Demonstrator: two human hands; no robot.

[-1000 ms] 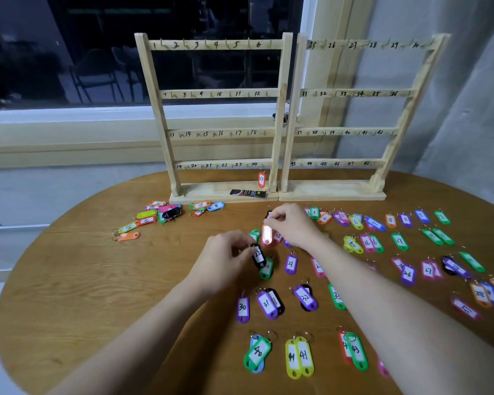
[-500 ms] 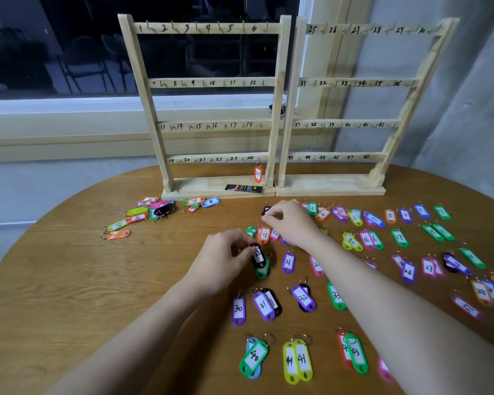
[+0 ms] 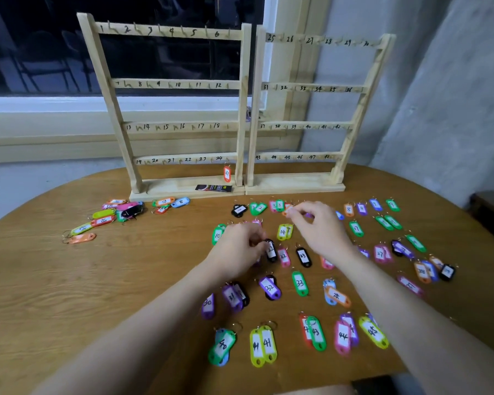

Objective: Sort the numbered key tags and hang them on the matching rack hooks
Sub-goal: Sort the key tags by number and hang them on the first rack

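Two wooden racks stand at the table's back: the left rack (image 3: 166,85) numbered 1 to 24, the right rack (image 3: 314,88) numbered 25 to 48. One orange tag (image 3: 226,173) hangs below hook 24. Many coloured numbered key tags lie in rows on the table. My left hand (image 3: 237,249) pinches a black tag (image 3: 271,250) in the middle rows. My right hand (image 3: 320,226) reaches over the back rows and pinches an orange tag (image 3: 287,210) at its fingertips. A yellow tag marked 14 (image 3: 283,231) lies between both hands.
An unsorted heap of tags (image 3: 117,213) lies at the left by the rack base. A black strip (image 3: 213,188) rests on the left rack's base. The round wooden table (image 3: 69,295) ends near me; a window and grey wall stand behind.
My right hand has shifted right along the back row, from the orange tag near the middle to another orange tag. My left hand stays pinching the black tag. The camera has moved closer.
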